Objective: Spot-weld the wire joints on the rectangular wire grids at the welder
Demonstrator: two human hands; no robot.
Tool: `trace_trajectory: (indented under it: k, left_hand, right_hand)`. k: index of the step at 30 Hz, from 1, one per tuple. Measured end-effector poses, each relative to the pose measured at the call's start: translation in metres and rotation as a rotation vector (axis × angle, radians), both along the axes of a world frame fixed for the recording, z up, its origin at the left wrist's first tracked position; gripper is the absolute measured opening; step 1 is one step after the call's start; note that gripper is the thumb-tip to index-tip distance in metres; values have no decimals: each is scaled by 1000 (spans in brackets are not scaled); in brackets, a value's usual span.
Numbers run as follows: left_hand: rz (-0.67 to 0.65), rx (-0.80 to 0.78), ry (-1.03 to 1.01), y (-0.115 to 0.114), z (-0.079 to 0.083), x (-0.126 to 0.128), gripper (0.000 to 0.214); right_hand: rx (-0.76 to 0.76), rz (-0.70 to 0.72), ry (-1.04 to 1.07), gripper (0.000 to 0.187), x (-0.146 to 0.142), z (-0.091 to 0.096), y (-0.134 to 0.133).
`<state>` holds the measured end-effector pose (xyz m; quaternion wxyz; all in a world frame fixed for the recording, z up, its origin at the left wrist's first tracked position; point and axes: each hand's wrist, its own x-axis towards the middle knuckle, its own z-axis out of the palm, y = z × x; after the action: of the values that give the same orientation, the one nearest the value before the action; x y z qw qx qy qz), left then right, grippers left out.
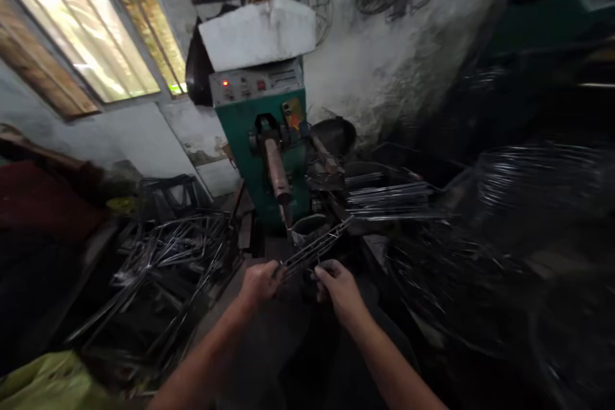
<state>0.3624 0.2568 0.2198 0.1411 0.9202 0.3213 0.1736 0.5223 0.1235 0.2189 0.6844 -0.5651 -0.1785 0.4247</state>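
My left hand [261, 280] is closed round the near end of a narrow metal wire frame [319, 243], which slants up and away to the right. Close beside it, my right hand [339, 287] is closed, thumb and fingers pinched together just below the frame; a small bit of metal shows at the fingertips, too small to name. Beyond both hands stands a green machine [240, 134] with a lit red lamp. Its rusty cylindrical arm [275, 170] points towards me above the frame.
Tangled wire frames [168, 250] are heaped on the left. Straight metal rods [389, 200] lie right of the machine, with coiled wire [519, 179] farther right. A phone [292, 113] sits against the machine front. A barred window [81, 25] is at upper left.
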Motion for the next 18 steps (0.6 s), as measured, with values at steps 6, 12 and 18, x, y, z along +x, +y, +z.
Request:
trace_trajectory:
  k: [6, 12, 18]
  left_hand:
    - [-4, -16, 110, -1, -2, -2, 26]
    - [-10, -32, 101, 1, -2, 0, 29]
    - [30, -63, 136, 7, -6, 7, 28]
  right_hand:
    - [16, -173, -72, 42, -33, -13, 50]
    - [129, -126, -91, 35, -44, -12, 54]
    - [98, -103, -250, 40, -33, -23, 58]
